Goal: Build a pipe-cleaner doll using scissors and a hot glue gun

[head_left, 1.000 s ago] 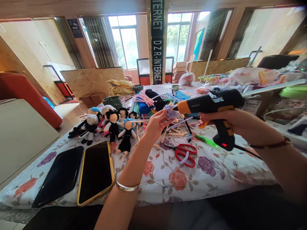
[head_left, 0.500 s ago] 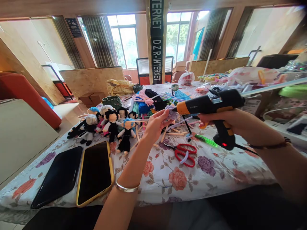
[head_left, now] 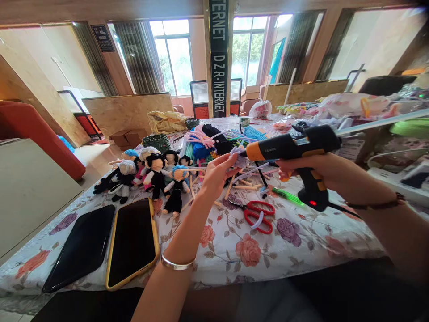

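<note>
Left hand: the left hand (head_left: 217,173) is raised above the table, fingers pinched together on a small lilac fuzzy piece (head_left: 238,156), holding it up at nozzle height so the tip can meet it.
Right hand: the right hand (head_left: 321,172) is wrapped around the grip of the glue gun (head_left: 295,150), fingers closed on the handle, one under the trigger; the barrel lies level, pointing left.
Nozzle: its tip touches or sits just beside the lilac piece; which of the two cannot be told.
Gun light: a red lamp glows low on the handle, and a cord trails off to the right.
Scissors: red-handled scissors (head_left: 257,213) lie on the flowered tablecloth (head_left: 234,250) below the gun, near the hands.
Dolls: a cluster of small dolls (head_left: 150,175) lies to the left, well apart from the hands.
Phones: two phones (head_left: 103,243) lie face up side by side at the near left edge.
Supplies: fuzzy wire stems (head_left: 214,138) in pink, blue and black are heaped behind the hands.
</note>
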The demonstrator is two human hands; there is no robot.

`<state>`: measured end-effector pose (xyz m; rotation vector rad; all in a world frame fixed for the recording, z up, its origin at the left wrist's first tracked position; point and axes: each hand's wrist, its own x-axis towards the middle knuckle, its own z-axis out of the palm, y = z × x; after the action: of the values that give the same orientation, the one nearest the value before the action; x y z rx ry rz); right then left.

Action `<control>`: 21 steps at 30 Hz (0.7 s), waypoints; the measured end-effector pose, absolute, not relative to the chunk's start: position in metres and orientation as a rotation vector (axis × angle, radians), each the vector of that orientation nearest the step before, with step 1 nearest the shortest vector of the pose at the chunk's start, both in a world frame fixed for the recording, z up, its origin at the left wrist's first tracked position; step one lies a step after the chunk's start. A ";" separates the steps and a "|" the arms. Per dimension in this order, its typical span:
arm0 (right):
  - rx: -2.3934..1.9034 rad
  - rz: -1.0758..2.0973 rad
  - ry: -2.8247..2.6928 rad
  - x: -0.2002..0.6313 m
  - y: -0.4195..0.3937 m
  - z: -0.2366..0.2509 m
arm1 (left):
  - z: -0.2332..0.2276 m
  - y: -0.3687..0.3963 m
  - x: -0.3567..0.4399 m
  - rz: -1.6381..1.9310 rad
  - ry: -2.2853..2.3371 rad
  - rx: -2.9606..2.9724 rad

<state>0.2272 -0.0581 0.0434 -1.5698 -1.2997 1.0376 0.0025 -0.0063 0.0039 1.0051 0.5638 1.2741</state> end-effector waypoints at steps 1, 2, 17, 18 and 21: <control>-1.585 1.064 -1.277 0.226 -0.058 0.044 | 0.004 -0.007 0.003 1.277 0.566 1.006; -1.576 1.078 -1.276 0.226 -0.058 0.045 | 0.004 -0.007 0.003 1.280 0.569 1.009; -1.513 1.048 -1.410 0.229 -0.055 0.044 | 0.004 -0.007 0.004 1.302 0.585 1.022; -1.499 1.043 -1.420 0.229 -0.055 0.044 | 0.003 -0.006 0.004 1.302 0.588 1.021; -1.482 1.033 -1.411 0.229 -0.055 0.043 | 0.003 -0.006 0.004 1.301 0.583 1.031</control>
<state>0.2290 -0.0552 0.0430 -1.4818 -1.4114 1.0330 0.0041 -0.0058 0.0027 1.0313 0.5834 1.3012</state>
